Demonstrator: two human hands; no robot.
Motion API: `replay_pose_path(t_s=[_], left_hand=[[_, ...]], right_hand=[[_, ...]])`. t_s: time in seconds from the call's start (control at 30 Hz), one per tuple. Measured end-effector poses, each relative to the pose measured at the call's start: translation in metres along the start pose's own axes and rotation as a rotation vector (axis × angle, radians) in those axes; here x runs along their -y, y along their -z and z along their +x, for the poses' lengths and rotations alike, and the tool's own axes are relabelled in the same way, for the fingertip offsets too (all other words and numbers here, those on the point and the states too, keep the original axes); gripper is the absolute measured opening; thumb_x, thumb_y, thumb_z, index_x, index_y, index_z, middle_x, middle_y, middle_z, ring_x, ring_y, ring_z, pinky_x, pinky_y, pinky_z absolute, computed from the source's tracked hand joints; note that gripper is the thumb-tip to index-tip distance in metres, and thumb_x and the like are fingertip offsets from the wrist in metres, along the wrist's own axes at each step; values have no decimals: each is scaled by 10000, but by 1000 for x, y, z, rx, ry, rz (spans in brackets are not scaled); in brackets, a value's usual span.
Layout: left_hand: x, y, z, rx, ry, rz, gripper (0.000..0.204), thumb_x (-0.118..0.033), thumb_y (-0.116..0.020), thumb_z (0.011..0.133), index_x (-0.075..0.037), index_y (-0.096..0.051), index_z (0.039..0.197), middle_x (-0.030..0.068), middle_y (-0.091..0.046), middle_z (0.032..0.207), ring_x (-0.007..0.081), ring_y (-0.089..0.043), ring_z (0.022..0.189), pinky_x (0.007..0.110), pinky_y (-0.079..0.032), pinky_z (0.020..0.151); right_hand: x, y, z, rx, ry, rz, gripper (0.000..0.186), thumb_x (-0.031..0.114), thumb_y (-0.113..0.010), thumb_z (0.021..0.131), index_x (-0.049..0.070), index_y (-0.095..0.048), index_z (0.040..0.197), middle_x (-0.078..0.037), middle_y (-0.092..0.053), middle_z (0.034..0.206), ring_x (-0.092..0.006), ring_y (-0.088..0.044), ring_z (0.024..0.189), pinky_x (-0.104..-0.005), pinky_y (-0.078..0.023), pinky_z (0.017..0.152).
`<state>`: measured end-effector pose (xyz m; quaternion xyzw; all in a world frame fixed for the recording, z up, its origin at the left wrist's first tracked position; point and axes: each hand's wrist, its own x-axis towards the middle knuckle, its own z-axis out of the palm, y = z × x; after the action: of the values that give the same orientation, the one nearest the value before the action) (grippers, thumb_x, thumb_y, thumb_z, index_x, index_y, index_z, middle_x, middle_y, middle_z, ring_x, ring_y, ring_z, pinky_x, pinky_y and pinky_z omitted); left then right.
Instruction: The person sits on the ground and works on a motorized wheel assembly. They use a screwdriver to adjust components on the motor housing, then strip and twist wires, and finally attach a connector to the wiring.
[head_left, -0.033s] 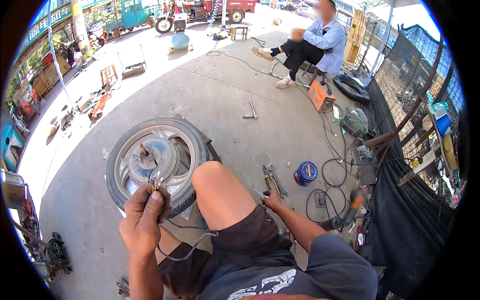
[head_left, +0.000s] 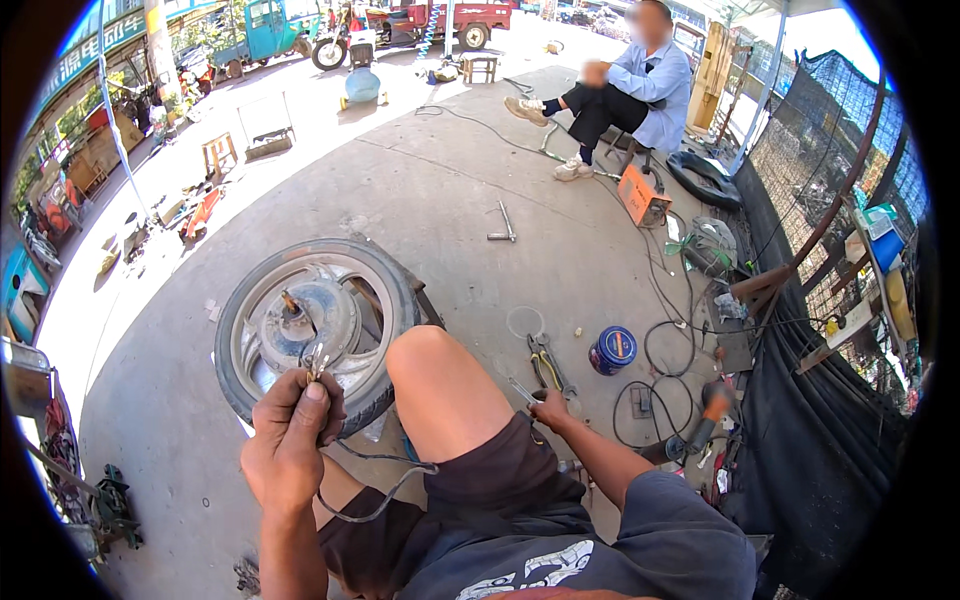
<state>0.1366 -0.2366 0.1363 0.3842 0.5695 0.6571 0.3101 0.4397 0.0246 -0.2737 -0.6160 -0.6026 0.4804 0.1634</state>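
My left hand (head_left: 295,430) is closed in a pinch on the end of a dark cable (head_left: 385,512), with several small shiny metal terminals (head_left: 319,358) poking up past the fingertips. The cable loops down across my lap. Just beyond that hand lies a wheel with a tyre (head_left: 226,335), a pale spoked rim and a hub with a rusty axle (head_left: 290,302). My right hand (head_left: 551,410), to the right of my knee, grips a slim metal tool (head_left: 522,391) whose kind I cannot make out. Pliers (head_left: 545,362) with dark and yellow handles lie on the floor beside it.
A blue round tub (head_left: 613,350) and looped black cables (head_left: 648,345) lie to the right, near an angle grinder (head_left: 700,425). A T-shaped metal tool (head_left: 503,225) lies ahead. Farther off, a person (head_left: 650,90) sits beside an orange box-shaped machine (head_left: 643,196). Dark netting (head_left: 800,400) borders the right side.
The view has shifted very slightly. My right hand and the slim tool have moved a little; my left hand keeps its pinch on the cable end.
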Motion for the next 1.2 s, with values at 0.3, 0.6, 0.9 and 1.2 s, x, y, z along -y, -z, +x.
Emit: replay_pose_path(t_s=[0.3, 0.6, 0.9, 1.2], left_hand=[[4, 4, 0, -52, -16, -65, 195, -179, -522, 981, -8, -583, 911, 35, -533, 725, 73, -413, 580, 210, -307, 518], [8, -2, 1, -82, -85, -25, 235, -234, -571, 972, -8, -582, 909, 32, -537, 713, 37, -365, 530, 176, -282, 457], [16, -2, 6, -76, -80, -5, 226, -234, -561, 968, -15, -565, 914, -5, -486, 665, 21, -340, 522, 169, -239, 443], [18, 0, 5, -111, -102, 1, 229, -234, -564, 969, -14, -565, 903, -44, -410, 631, 16, -327, 524, 175, -228, 443]], right_hand=[[-54, 26, -98, -32, -172, 23, 316, 37, -715, 753, -41, -695, 1058, -131, -713, 801, -186, -690, 665, -311, -542, 610], [-52, 25, -132, -22, -240, 47, 441, 186, -726, 703, -45, -698, 1077, -185, -728, 972, -247, -704, 876, -327, -546, 780], [-42, 23, -128, -103, -172, -33, 410, 172, -733, 761, -26, -683, 1117, -164, -731, 903, -233, -717, 796, -335, -559, 749], [-47, 13, -112, -118, -240, 88, 419, 138, -716, 725, -27, -686, 1109, -164, -732, 912, -225, -714, 780, -332, -562, 726]])
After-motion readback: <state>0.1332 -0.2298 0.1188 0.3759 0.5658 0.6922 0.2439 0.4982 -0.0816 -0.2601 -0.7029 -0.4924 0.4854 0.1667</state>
